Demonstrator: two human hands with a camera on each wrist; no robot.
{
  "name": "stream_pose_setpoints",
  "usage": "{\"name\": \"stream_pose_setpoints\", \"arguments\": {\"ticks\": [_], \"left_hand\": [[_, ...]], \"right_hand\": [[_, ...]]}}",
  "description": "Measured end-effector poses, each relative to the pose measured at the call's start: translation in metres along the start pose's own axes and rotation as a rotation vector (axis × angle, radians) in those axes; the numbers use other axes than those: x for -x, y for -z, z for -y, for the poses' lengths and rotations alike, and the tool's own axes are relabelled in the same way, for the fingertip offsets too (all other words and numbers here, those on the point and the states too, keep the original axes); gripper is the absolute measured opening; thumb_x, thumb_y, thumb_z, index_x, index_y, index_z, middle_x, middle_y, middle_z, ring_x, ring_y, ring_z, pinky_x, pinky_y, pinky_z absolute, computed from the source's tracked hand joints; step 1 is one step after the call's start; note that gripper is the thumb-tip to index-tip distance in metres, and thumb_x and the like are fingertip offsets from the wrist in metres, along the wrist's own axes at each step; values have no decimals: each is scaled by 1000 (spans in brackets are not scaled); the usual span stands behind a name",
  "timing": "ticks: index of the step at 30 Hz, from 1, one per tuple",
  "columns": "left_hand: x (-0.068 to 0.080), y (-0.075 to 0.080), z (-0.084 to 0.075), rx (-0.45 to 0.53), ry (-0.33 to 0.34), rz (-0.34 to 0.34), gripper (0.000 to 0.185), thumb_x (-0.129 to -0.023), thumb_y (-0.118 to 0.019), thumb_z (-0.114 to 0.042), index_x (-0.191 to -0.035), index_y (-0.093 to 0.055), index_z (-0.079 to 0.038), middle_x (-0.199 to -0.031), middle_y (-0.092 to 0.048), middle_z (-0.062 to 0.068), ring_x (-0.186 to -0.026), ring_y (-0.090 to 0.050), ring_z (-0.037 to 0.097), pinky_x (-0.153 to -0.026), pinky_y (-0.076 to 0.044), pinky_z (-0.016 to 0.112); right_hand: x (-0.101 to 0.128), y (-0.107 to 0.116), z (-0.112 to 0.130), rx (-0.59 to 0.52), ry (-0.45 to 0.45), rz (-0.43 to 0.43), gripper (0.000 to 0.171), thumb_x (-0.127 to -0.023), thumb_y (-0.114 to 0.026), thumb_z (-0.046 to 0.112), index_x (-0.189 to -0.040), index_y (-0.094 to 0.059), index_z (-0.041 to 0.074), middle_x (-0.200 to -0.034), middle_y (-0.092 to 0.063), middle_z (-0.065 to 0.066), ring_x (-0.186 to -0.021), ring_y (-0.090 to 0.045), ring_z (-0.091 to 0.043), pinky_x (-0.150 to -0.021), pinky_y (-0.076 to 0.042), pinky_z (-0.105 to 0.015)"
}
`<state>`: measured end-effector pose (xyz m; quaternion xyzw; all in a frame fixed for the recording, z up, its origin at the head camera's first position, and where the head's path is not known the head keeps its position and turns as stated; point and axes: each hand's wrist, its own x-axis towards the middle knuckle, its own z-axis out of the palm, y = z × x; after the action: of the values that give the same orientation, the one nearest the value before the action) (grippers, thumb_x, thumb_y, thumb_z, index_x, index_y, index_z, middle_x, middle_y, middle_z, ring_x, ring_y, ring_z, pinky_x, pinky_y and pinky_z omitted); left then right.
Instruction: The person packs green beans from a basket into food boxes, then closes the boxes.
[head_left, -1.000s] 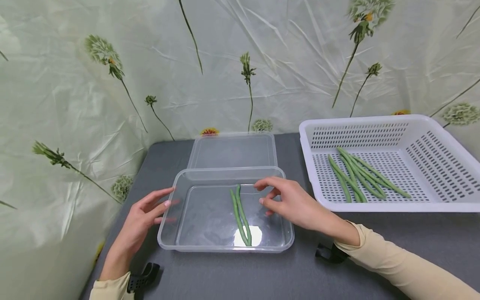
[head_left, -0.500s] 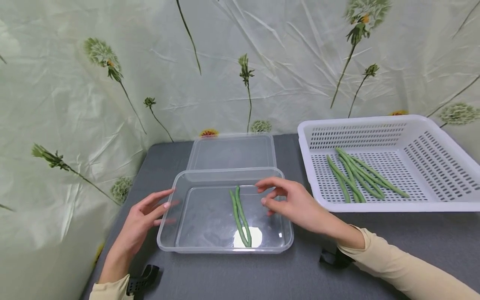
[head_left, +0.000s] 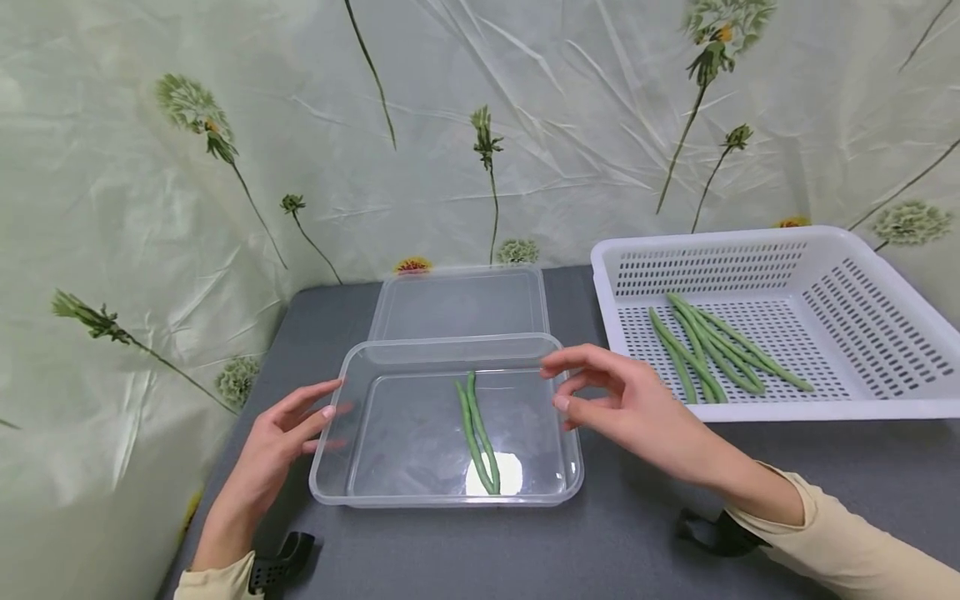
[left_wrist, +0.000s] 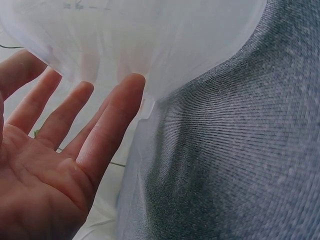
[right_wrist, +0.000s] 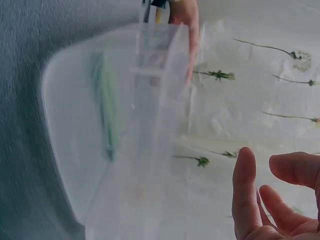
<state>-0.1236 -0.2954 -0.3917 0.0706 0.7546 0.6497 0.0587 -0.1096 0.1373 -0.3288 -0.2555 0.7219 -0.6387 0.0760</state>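
Our left hand (head_left: 273, 446) lies open, fingertips touching the left wall of the clear tub (head_left: 330, 467). Our right hand (head_left: 637, 408) hovers at the tub's right rim, fingers loosely curled, holding nothing. Two beans (head_left: 476, 429) lie inside; more beans (head_left: 708, 346) lie in the basket (head_left: 885, 250).

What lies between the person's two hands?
Head view: the clear container with two green beans lies between the left hand and right hand.

Left hand (left_wrist: 45, 165) open, fingertips (left_wrist: 131, 82) at clear container (left_wrist: 165, 45) wall.
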Motion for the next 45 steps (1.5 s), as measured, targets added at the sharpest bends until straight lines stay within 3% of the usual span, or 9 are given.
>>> {"name": "stream_pose_setpoints", "arguments": {"ticks": [6, 14, 20, 26, 32, 35, 45], "left_hand": [[-1, 0, 0, -9, 10, 0, 42, -101, -58, -12, -141, -50, -1, -142, -53, 1, -116, -62, 15, -78, -59, 45], [0, 1, 2, -14, 13, -6, 43, -100, -59, -13, -141, -50, -2, -142, -53, 1, -116, -62, 14, -78, -59, 44], [0, 0, 3, -10, 16, -10, 43, -100, -59, -12, -141, -50, -1, -141, -54, 0, -115, -62, 14, -78, -59, 43], [0, 0, 3, -4, 10, -14, 42, -100, -59, -11, -140, -50, 0, -140, -55, -1, -115, -62, 14, -77, -59, 43], [1, 0, 3, -2, 16, -12, 43, -100, -59, -11, -140, -50, 0, -140, -55, -1, -115, -62, 14, -77, -59, 43], [1, 0, 3, -3, 20, -13, 43, -100, -59, -12, -140, -50, 0, -140, -55, -2, -115, -62, 14, -77, -59, 43], [1, 0, 2, -2, 12, -11, 43, -100, -59, -11, -140, -50, 0, -140, -55, -1, -115, -62, 14, -77, -59, 44]], "right_hand": [[5, 20, 14, 84, 3, -14, 36, -93, -67, 1, -127, -60, 9, -125, -59, -9, -97, -65, -24, -77, -59, -41], [9, 55, 30, 302, -34, 3, 38, -92, -69, 4, -126, -62, 19, -122, -61, -2, -94, -66, -22, -71, -58, -33], [6, 79, 33, 454, -51, -3, 38, -91, -71, 7, -127, -62, 16, -120, -64, -6, -96, -66, -15, -67, -58, -30], [-5, 113, 34, 551, -51, 91, 37, -92, -70, 7, -127, -61, 15, -115, -65, -2, -93, -67, -14, -70, -58, -27], [-17, 146, 34, 546, -141, 331, 32, -96, -66, 12, -127, -58, 10, -117, -63, -7, -92, -68, -19, -73, -58, -32], [-24, 158, 28, 531, -214, 409, 31, -96, -66, 15, -125, -57, 8, -117, -61, -10, -97, -66, -19, -74, -59, -35], [-42, 194, -11, 389, -405, 521, 31, -94, -66, 9, -120, -55, -4, -113, -58, -25, -88, -66, -30, -72, -59, -43]]}}
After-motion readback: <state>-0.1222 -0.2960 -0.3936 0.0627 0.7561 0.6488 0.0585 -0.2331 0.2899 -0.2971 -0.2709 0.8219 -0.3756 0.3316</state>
